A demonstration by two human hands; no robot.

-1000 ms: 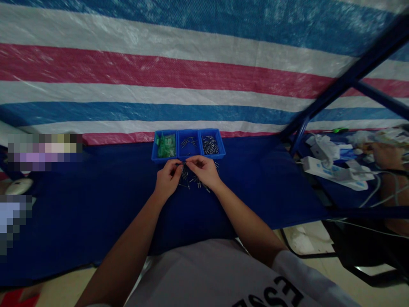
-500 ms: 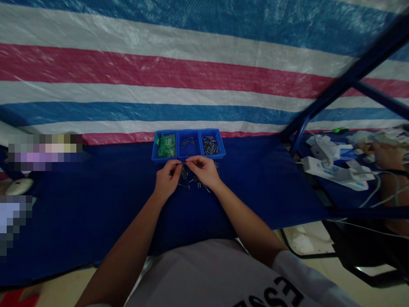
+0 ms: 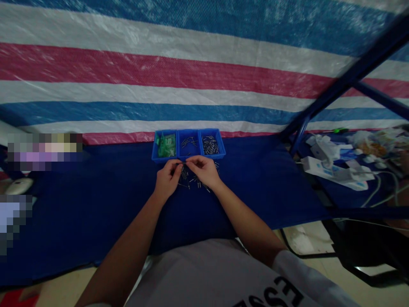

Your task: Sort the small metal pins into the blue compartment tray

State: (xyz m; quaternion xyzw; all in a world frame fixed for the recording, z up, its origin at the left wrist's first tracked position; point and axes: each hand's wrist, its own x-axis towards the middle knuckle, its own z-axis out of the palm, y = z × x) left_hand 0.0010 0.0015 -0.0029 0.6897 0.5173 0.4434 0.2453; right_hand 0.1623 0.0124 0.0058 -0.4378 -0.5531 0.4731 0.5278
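Observation:
My left hand [image 3: 167,177] and my right hand [image 3: 204,170] meet fingertip to fingertip just in front of three joined blue bins. Both pinch a small thin dark metal piece [image 3: 184,163], mostly hidden by the fingers. Loose metal pins [image 3: 198,183] lie on the blue cloth under and between my hands. The left bin [image 3: 154,150] holds green plastic packets [image 3: 167,146], the middle bin [image 3: 189,151] a few thin pins, and the right bin [image 3: 223,149] many small metal pieces [image 3: 211,146].
Blue cloth [image 3: 262,183] covers the table. At right stand a blue metal frame [image 3: 300,134], a white power strip [image 3: 332,172] with cables, and plastic bags [image 3: 367,143]. A striped sheet [image 3: 191,76] hangs behind. A white rounded object [image 3: 19,186] is at far left.
My hands have hardly moved. At the far right, another person's hand and forearm have drawn back from the bags, toward the picture's edge.

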